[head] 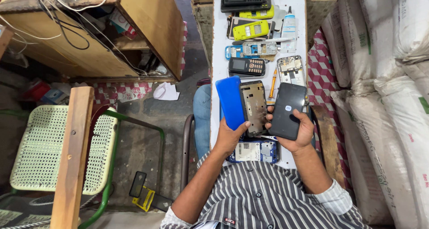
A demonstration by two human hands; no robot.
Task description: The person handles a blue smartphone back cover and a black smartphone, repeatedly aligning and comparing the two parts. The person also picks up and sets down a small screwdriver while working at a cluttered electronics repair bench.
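Striped shirt sleeves [268, 197] fill the bottom of the view, forearms reaching up to a narrow white worktop [216, 41]

Left hand [230, 137] grips two parts at once: blue back cover [230, 102] pinched by thumb against the palm, and the opened phone chassis [254, 107] beside it, bare internals facing up, probably so they can be inspected. Cover and chassis touch edge to edge, fanned apart rather than stacked

Right hand [298, 133] closed around a black screen panel [288, 110], glass side up, fingers wrapped on the lower edge, thumb on the left side; held tilted, just beside the chassis, looks like it's kept clear of the worktop to protect the face

Directly under the hands lies a blue phone with exposed board [254, 151], flat on the worktop

Further out: orange screwdriver [272, 84] lying lengthwise by the chassis, within reach; silver frame [290, 69] beside it; black keypad phone [246, 67]; blue stripped phone [252, 50]; yellow phone shells [251, 29]; small glue bottle [289, 24]; black keypad phones [246, 0] at the far end. Parts laid in a rough row along the board, so each stays visible

Off the worktop: white sacks [389, 77] stacked on the right, wooden cabinet [89, 32] with loose cables and a green wire-mesh chair [58, 148] on the left, some phone parts on the floor [145, 191]
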